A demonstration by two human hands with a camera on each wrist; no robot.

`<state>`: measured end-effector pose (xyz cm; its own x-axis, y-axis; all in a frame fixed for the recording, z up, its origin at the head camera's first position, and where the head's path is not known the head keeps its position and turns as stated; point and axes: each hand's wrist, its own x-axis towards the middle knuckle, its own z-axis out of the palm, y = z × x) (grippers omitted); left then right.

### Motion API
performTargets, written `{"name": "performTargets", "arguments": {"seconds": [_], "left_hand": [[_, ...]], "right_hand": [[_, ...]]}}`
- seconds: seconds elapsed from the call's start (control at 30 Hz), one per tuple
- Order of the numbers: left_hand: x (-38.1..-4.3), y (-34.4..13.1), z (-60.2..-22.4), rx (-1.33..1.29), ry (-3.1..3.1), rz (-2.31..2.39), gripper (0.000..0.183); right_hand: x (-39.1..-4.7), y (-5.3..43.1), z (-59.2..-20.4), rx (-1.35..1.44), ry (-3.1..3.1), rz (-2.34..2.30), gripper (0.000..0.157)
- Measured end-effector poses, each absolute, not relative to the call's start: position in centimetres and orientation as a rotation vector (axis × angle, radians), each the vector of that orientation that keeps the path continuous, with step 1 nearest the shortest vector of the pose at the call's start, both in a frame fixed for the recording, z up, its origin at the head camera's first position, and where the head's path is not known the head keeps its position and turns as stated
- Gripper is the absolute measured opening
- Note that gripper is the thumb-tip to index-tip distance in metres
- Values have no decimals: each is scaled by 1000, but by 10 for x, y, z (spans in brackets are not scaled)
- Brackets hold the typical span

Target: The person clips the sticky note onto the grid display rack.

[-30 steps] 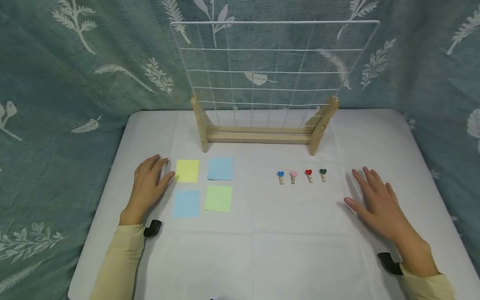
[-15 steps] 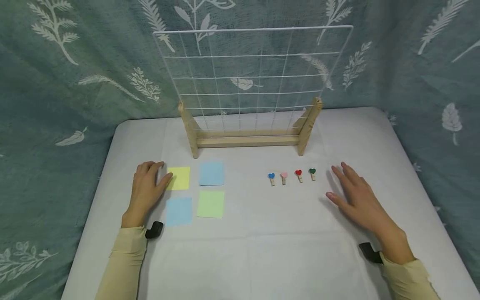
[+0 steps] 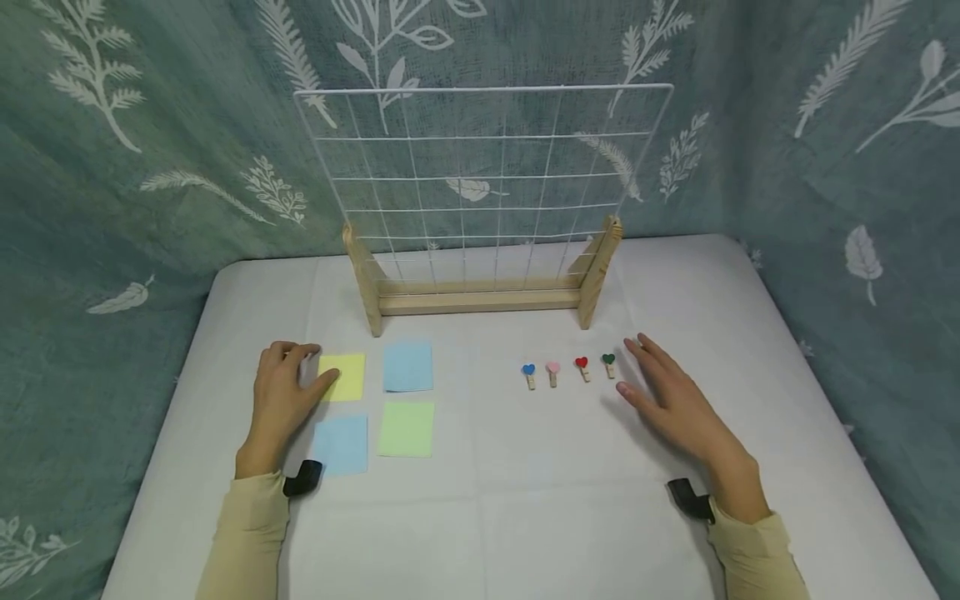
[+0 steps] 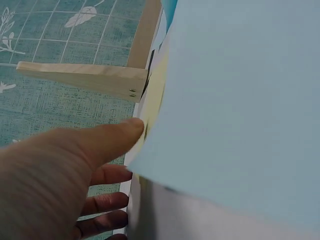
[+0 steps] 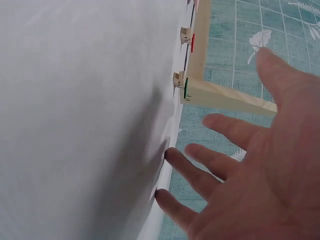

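My left hand (image 3: 281, 396) lies at the left edge of a yellow sticky note (image 3: 350, 377), its thumb tip over the note and its fingers extended beside it. Nearby lie a blue sticky note (image 3: 408, 367), a second blue sticky note (image 3: 341, 446) and a green sticky note (image 3: 407, 429). On the right, my right hand (image 3: 678, 408) hovers with spread fingers, holding nothing. Closest to it is a small wooden clothespin with a green heart (image 3: 609, 365). Left of that are clothespins with a red heart (image 3: 582, 369), a pink heart (image 3: 553, 374) and a blue heart (image 3: 529, 376).
A white wire grid (image 3: 480, 177) stands upright in a wooden base (image 3: 480, 302) at the back of the table. White cloth covers the table (image 3: 480, 533). Behind and beside it hangs a green leaf-patterned curtain (image 3: 60, 333).
My right hand has moved left toward the green-heart clothespin. My left hand has come closer to the yellow note, its thumb now over it. The head view has shifted.
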<state>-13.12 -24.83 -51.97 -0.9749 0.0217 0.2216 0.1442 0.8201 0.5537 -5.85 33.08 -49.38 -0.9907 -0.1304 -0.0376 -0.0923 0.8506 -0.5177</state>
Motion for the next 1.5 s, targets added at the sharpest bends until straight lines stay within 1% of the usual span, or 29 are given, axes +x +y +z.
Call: {"name": "performTargets", "arguments": {"seconds": [0.13, 0.4, 0.5, 0.67, 0.87, 0.97, 1.13, 1.27, 1.33, 1.5], "left_hand": [[-128, -247, -522, -149, -2794, -893, 44], [-139, -247, -519, -242, -2766, -910, 34], [-140, -247, -517, -229, -2791, -932, 36], [-136, -247, -514, -137, -2859, -967, 42], [-135, -249, -514, -96, -2881, -993, 38], [-135, -251, -516, -106, -2843, -1015, 31], [-133, -252, -519, -82, -2726, -1071, 14], [-131, -252, -519, -80, -2697, -1113, 10], [-129, -253, -517, -102, -2736, -1130, 13], [-124, -257, -507, -187, -2930, -1115, 44]], "right_hand": [[-48, 331, -496, -156, 2935, -842, 77], [-35, 333, -502, -124, 2972, -932, 74], [-33, 333, -504, -131, 2977, -940, 74], [-36, 332, -505, -144, 2982, -931, 76], [-44, 330, -506, -161, 2983, -898, 79], [-47, 329, -507, -168, 2981, -894, 79], [-50, 329, -505, -200, 2984, -898, 79], [-53, 329, -502, -225, 2998, -881, 79], [-55, 330, -501, -235, 3004, -872, 78], [-56, 330, -500, -239, 3002, -871, 77]]}}
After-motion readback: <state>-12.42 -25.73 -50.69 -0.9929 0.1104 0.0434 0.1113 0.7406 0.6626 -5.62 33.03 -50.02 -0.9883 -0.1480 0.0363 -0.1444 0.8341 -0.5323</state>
